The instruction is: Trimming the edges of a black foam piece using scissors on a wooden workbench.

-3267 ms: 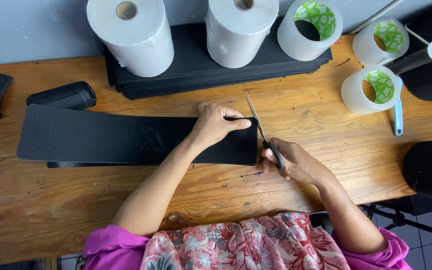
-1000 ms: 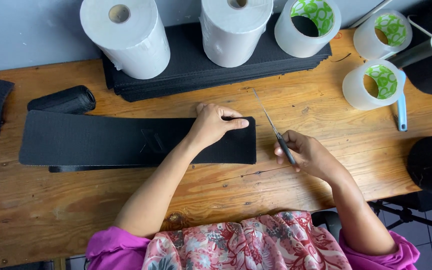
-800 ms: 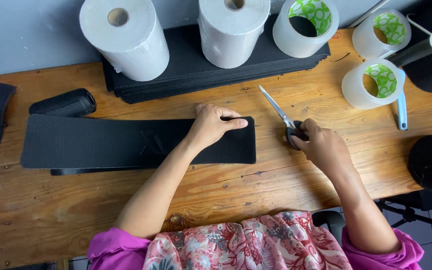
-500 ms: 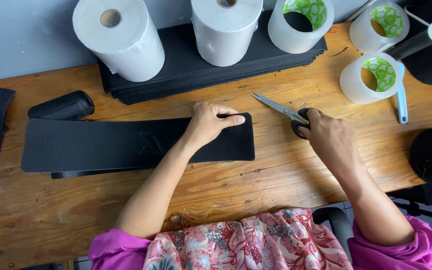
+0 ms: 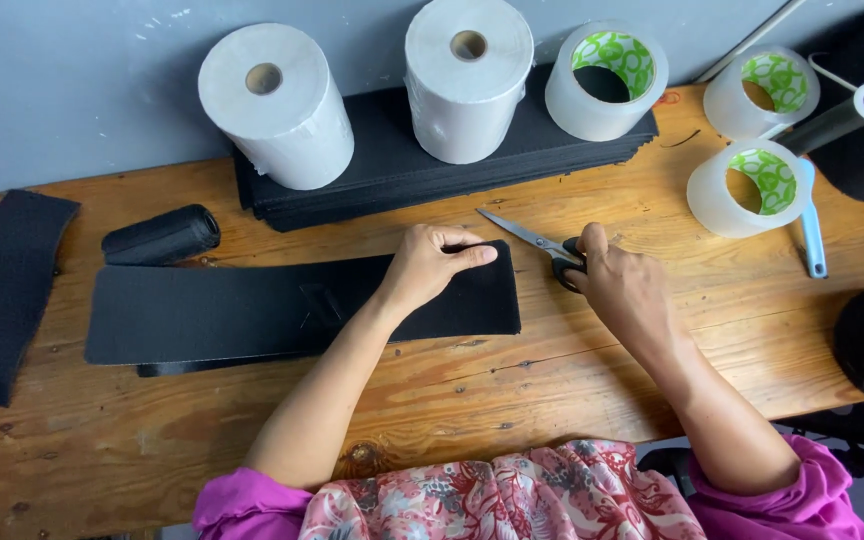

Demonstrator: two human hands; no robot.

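Left hand (image 5: 430,268) flat on the right end of a long black foam strip (image 5: 252,312), fingers spread and pressing down, clamped on nothing. Strip lying with its long axis left to right along the middle of the wooden desk (image 5: 552,370), right end cut square and stopping just short of the right hand; a faint embossed mark near its middle, a thinner black band peeking out under its lower left edge.

Right hand (image 5: 620,290) closed around the black handles of a pair of scissors (image 5: 532,243), resting on the desk just right of the strip's end. Blades together, long axis slanting, tips pointing up-left toward the far edge of the desk, apart from the strip's upper right corner.

Along the far edge: a stack of black foam sheets (image 5: 392,175) carrying two white film rolls (image 5: 277,105) (image 5: 467,75) and a clear tape roll with a green-patterned core (image 5: 604,80). Toward the far right corner, two more such tape rolls (image 5: 760,90) (image 5: 747,185), with a light blue handled tool (image 5: 812,225) lying just beside the nearer one. Small black rolled piece (image 5: 162,235) near the strip's upper left corner. Black foam piece (image 5: 7,290) hanging over the left edge of the desk.
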